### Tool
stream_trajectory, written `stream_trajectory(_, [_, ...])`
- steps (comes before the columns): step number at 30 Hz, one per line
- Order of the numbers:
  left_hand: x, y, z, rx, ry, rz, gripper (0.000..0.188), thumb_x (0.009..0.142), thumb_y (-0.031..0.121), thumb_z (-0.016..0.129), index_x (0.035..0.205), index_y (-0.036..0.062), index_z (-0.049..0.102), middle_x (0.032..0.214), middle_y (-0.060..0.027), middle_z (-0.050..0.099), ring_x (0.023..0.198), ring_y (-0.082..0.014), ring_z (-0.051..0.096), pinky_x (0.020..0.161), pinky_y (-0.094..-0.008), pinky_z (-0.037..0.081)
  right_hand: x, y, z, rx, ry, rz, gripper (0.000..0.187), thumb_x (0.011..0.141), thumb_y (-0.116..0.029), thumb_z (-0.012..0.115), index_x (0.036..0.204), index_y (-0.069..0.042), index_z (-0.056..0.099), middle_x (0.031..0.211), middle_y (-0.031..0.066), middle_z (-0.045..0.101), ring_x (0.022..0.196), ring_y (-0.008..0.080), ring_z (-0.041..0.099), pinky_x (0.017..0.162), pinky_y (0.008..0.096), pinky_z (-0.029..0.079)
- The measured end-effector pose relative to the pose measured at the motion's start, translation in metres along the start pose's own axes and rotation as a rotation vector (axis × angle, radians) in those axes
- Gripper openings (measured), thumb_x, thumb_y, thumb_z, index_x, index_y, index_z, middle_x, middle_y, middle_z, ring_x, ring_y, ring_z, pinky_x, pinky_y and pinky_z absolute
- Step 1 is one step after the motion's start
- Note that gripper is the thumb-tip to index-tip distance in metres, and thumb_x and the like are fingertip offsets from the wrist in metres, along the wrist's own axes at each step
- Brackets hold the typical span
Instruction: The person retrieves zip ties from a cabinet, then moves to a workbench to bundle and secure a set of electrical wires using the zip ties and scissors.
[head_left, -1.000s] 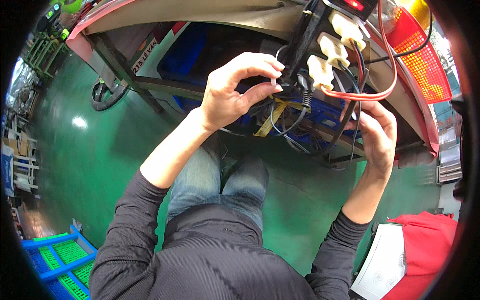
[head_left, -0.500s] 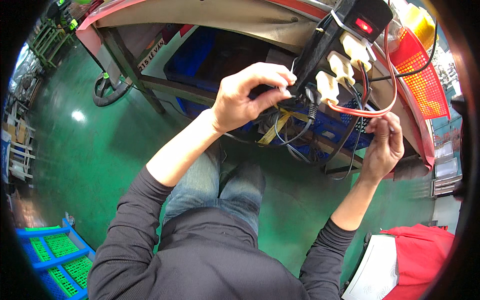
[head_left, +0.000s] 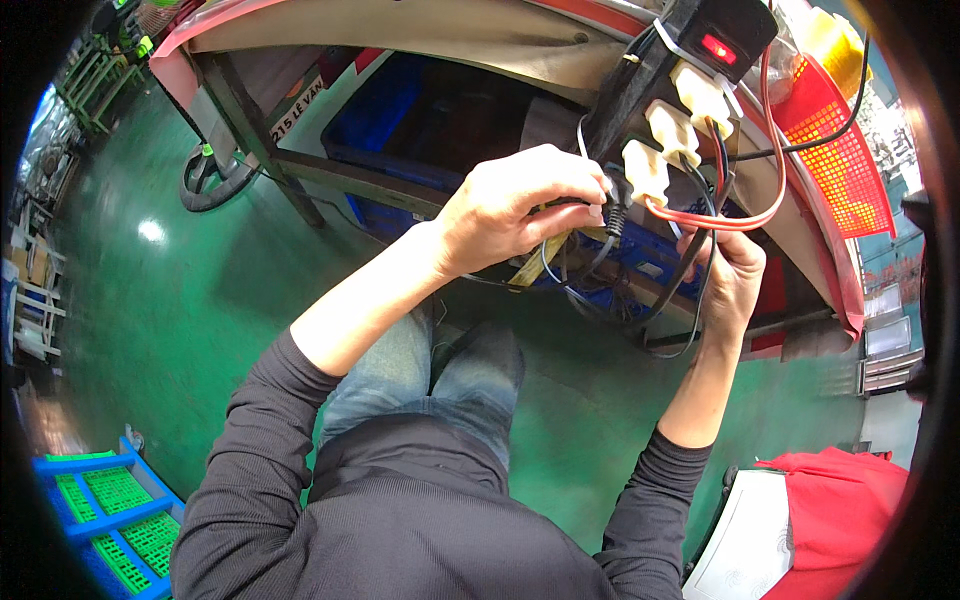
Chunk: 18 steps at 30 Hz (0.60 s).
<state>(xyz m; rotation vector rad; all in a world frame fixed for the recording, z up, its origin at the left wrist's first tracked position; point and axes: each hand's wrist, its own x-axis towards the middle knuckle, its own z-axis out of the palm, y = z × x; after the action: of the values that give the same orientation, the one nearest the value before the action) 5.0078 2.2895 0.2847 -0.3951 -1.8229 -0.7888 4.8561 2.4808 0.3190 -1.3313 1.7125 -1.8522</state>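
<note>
A black power strip [head_left: 622, 112] with a red lit switch [head_left: 718, 48] is at the table's edge. Several cream plugs [head_left: 646, 172] sit in it, with red and black cords trailing down. My left hand [head_left: 520, 205] is closed, thumb and fingers pinching at a thin white cable tie [head_left: 581, 135] beside the strip's lower left edge. Below the plugs, my right hand [head_left: 735, 275] is closed in a pinch behind the hanging cords [head_left: 690, 262]. A bit of white strip shows at its fingertips; what it holds is mostly hidden. Another white tie [head_left: 672, 42] circles the strip near the switch.
The table [head_left: 450, 28] has a pale cover and a metal frame. Under it are a blue crate [head_left: 360, 130] and tangled cables [head_left: 600, 290]. A red mesh basket [head_left: 838, 150] stands at right, a red cloth [head_left: 845, 520] lower right, a blue-green rack [head_left: 120, 515] lower left.
My right hand has moved left and down, in behind the hanging cords. My left hand has shifted slightly right and down, still pinching. The view has shifted a little.
</note>
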Motion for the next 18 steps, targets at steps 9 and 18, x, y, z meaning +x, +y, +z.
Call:
stream_trajectory(9, [-0.001, 0.006, 0.014, 0.014, 0.043, -0.017, 0.023, 0.067, 0.0, 0.075, 0.086, 0.0026, 0.063, 0.09, -0.0113, 0.066, 0.081, -0.0209, 0.064, 0.071, -0.0292, 0.052, 0.006, -0.024, 0.018, -0.209, -0.188, 0.001, 0.025, 0.073, 0.002, 0.071, 0.096, -0.002, 0.061, 0.081, 0.0041, 0.064, 0.078, 0.0106, 0.06, 0.074, 0.0234, 0.046])
stream_trajectory(18, [-0.001, 0.007, 0.018, -0.002, 0.034, -0.054, 0.022, 0.067, 0.001, 0.075, 0.087, 0.0038, 0.064, 0.092, -0.0098, 0.065, 0.082, -0.0208, 0.064, 0.07, -0.0294, 0.052, 0.014, -0.023, 0.025, 0.001, -0.164, 0.15, 0.045, 0.065, 0.0, 0.08, 0.098, -0.005, 0.051, 0.084, 0.0041, 0.065, 0.077, 0.0081, 0.06, 0.068, 0.0215, 0.048])
